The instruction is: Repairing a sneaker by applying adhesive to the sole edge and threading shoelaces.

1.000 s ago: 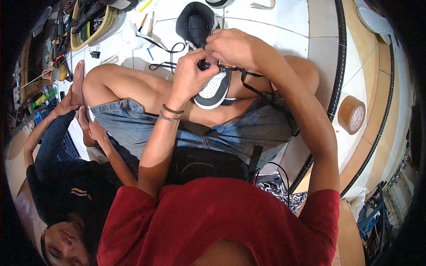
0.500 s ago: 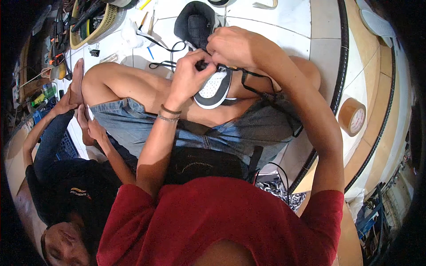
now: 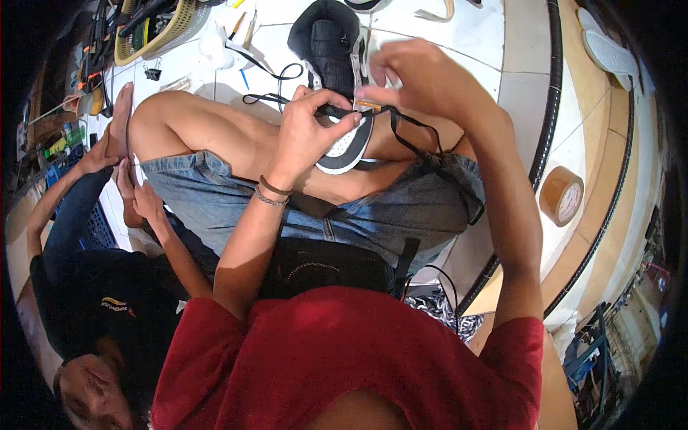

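Observation:
My left hand [image 3: 308,132] pinches a black shoelace [image 3: 416,129] at the middle of a black-and-white shoe [image 3: 322,50] lying across my crossed legs, its toe toward me. My right hand [image 3: 408,79] is raised just right of the shoe, slightly blurred, fingers curled but apart from the thumb, with nothing visible between them. Under it, a thin orange stick [image 3: 370,104] lies at the laces, partly hidden. Loose loops of lace trail left onto the tiles and right over my thigh.
A tool basket [image 3: 147,39], small tools and a binder clip [image 3: 152,73] lie on the tiles [image 3: 459,50]. At right are a tape roll [image 3: 560,195], black-edged steps [image 3: 595,150] and a pale slipper [image 3: 605,50]. A co-worker in dark clothes [image 3: 93,301] reclines at my left, hands at their foot.
My right hand has lifted away from my left hand toward the right, opening its fingers. My left hand stays on the lace, moved slightly down, and more of the shoe's opening shows.

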A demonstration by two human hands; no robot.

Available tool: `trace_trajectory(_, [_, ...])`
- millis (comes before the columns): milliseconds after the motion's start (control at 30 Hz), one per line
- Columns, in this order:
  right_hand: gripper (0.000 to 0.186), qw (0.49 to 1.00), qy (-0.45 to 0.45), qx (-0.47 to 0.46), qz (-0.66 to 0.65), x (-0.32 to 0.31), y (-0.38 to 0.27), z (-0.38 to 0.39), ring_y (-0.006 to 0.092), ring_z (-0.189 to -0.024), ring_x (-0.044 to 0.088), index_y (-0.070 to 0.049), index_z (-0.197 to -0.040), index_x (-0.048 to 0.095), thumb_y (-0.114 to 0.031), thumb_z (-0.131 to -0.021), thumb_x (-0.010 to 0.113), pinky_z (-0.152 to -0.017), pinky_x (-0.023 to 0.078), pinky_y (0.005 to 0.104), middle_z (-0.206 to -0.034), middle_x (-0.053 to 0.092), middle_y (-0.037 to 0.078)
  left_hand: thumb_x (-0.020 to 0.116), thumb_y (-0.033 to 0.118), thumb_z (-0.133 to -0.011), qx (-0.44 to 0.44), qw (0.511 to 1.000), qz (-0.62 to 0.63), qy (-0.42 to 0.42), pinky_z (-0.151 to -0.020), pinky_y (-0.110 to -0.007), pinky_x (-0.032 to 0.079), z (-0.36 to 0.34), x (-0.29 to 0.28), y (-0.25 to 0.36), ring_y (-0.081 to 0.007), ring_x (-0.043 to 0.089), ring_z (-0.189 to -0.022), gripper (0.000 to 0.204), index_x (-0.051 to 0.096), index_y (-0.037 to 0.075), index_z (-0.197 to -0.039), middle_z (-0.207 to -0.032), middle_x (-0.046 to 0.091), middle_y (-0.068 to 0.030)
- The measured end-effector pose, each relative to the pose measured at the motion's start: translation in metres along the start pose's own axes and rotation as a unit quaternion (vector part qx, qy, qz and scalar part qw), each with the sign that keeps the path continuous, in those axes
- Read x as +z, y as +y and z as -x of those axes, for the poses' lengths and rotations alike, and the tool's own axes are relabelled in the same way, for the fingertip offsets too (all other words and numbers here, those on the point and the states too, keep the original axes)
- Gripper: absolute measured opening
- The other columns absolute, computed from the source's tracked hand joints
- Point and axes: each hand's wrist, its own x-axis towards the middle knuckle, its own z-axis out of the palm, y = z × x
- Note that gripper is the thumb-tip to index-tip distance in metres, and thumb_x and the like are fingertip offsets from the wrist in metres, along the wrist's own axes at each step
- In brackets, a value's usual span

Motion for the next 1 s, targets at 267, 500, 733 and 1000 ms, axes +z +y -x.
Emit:
trace_trajectory(267, [0.026,0.984,-0.004,0.115,-0.139,0.038,0.0,0.036,0.0394,-0.065,0.059,-0.002,-0.086,0.066,-0.027,-0.09,0.068,-0.063,0.048,0.0448,-0.07,0.063,0.019,0.082,0.02,-0.071,-0.05,0.999,0.013,0.012,-0.067,-0.035,0.047,-0.003,0.006,0.002,-0.0245,0.057,-0.074,0.02,0.074,0.007,-0.085,-0.073,0.064,-0.0109])
trace_trajectory(500, [0.017,0.948,0.086,0.206,-0.228,-0.008,-0.04,0.081,0.0141,-0.064,0.062,0.0,-0.092,0.069,-0.018,-0.092,0.068,-0.059,0.049,0.0303,-0.071,0.067,0.011,0.082,0.017,-0.072,-0.029,0.999,0.003,0.036,-0.067,-0.035,0.048,-0.004,-0.001,0.014,-0.0231,0.058,-0.073,0.02,0.071,0.005,-0.084,-0.076,0.066,-0.0082])
trace_trajectory(733, [0.022,0.781,0.281,0.097,-0.549,-0.002,-0.094,0.099,0.0126,-0.09,0.066,0.006,-0.113,0.056,-0.01,-0.099,0.059,-0.081,0.051,0.0244,-0.096,0.069,0.01,0.074,0.008,-0.084,0.128,0.952,0.273,-0.049,-0.086,-0.028,0.049,0.006,-0.023,0.09,-0.0159,0.061,-0.096,0.026,0.063,0.0,-0.106,-0.103,0.064,-0.0084])
trace_trajectory(1000, [0.016,0.748,0.409,0.026,-0.523,-0.014,-0.127,0.1,0.0093,-0.088,0.063,0.005,-0.107,0.058,-0.007,-0.097,0.06,-0.075,0.051,0.0234,-0.098,0.067,0.008,0.056,0.008,-0.1,0.021,0.93,0.365,-0.041,-0.07,-0.018,0.043,0.047,-0.007,0.17,-0.0038,0.052,-0.081,0.018,0.058,-0.004,-0.113,-0.088,0.058,-0.0007])
